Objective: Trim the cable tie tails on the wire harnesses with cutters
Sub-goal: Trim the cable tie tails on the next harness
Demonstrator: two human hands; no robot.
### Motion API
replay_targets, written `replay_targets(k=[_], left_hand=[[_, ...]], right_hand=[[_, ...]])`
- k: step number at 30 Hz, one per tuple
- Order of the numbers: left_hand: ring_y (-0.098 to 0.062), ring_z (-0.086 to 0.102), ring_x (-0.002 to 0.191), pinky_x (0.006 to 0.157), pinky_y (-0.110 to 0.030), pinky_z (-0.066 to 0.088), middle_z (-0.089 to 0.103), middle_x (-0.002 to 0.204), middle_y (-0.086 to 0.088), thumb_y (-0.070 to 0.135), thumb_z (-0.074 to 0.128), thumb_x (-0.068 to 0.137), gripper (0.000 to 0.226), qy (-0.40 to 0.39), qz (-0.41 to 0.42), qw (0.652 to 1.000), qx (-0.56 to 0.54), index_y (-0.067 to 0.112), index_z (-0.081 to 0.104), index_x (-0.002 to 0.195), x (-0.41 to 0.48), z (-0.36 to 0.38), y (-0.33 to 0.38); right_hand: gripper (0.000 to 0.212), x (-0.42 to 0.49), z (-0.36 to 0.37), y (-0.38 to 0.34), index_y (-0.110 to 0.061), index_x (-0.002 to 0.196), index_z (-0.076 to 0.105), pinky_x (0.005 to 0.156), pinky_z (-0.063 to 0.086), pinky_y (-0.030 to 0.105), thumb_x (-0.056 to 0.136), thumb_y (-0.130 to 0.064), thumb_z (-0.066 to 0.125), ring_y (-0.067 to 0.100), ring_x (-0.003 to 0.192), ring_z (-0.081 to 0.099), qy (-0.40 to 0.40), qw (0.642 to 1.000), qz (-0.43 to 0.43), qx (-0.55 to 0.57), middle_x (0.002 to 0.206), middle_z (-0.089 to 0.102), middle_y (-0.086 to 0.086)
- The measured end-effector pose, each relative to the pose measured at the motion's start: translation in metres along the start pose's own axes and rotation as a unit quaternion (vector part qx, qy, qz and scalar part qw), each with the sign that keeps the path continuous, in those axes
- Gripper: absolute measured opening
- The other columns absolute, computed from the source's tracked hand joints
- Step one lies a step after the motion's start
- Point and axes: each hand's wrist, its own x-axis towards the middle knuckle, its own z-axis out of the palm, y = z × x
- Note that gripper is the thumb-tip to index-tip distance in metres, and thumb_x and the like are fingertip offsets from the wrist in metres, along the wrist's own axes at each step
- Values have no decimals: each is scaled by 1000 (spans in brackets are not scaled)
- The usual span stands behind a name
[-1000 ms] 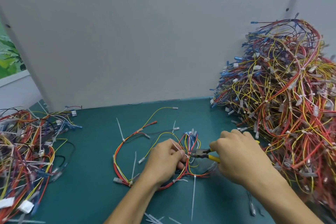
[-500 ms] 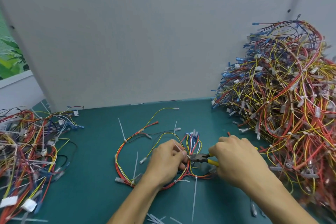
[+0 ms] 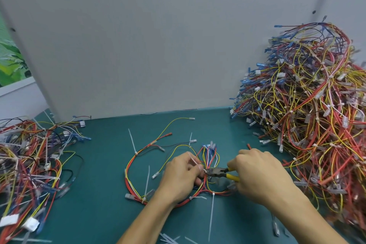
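A green table (image 3: 103, 194) lay under the wire harness (image 3: 209, 156), which was spread in a loop at its middle. A tall heap of harnesses (image 3: 309, 125) rose to the right of that harness, and a lower heap (image 3: 27, 164) lay well to its left. Over the harness's right part, the right hand (image 3: 259, 176) gripped yellow-handled cutters (image 3: 219, 172). The left hand (image 3: 180, 176), beside it on the harness, pinched a white cable tie tail (image 3: 193, 159), with the cutter tips at its fingertips.
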Motion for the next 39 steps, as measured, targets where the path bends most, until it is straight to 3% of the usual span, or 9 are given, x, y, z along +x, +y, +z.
replay_targets(k=[7,15,23,26,29,31,34,37,39], left_hand=[[-6,62,54,49,-16,39,71,68,3,12,58,88,14,1,2,1000,1,20,60,77,0,1,0],[-7,62,54,54,-23,40,72,68,3,13,58,88,14,4,1,1000,6,21,59,77,-1,2,1],[-7,62,53,47,-16,39,72,70,5,13,57,88,11,9,2,1000,-3,19,59,80,1,3,0],[-17,64,54,42,-21,40,72,73,4,15,51,90,14,29,-2,999,-42,17,57,78,1,1,-1],[-37,65,61,49,-37,48,70,72,-3,22,43,86,24,68,-6,995,-75,15,60,69,1,-3,3],[-26,65,64,58,-36,52,69,72,-2,17,41,92,30,70,38,996,-42,20,60,69,0,-7,7],[0,56,67,65,-12,41,60,64,14,15,40,98,30,33,168,979,107,27,56,75,-5,-14,15],[-1,49,62,59,-11,33,56,62,11,18,49,87,18,-22,252,950,185,21,65,79,-12,-17,22],[-5,51,76,66,-2,29,63,77,5,12,56,81,19,-85,301,917,249,19,71,89,-15,-15,21]], right_hand=[[17,1,2,2,-24,99,63,68,31,29,86,-27,52,27,100,57,-7,1000,0,11,85,41,-3],[15,1,2,2,-22,96,62,62,34,29,83,-23,55,29,95,61,-24,1000,10,-6,96,58,-2],[14,3,4,2,-22,92,59,63,33,29,78,-19,56,31,91,61,-34,999,13,-14,89,57,2],[7,3,4,5,-23,83,49,64,32,29,80,-22,55,31,91,60,-34,999,20,-6,89,54,2],[7,2,5,10,-22,85,52,63,33,30,80,-26,55,30,88,59,-25,999,35,3,88,54,1],[13,2,4,12,-22,92,59,62,34,30,81,-28,55,30,90,61,-18,999,43,6,88,54,1],[15,1,3,12,-24,95,61,61,35,30,82,-28,54,29,89,60,-13,999,46,15,83,48,1],[16,1,2,13,-25,95,62,61,35,30,81,-27,54,29,87,60,-11,999,47,22,82,48,0],[16,1,1,15,-25,95,62,60,36,30,81,-28,54,28,87,60,-8,998,51,27,82,50,-1]])
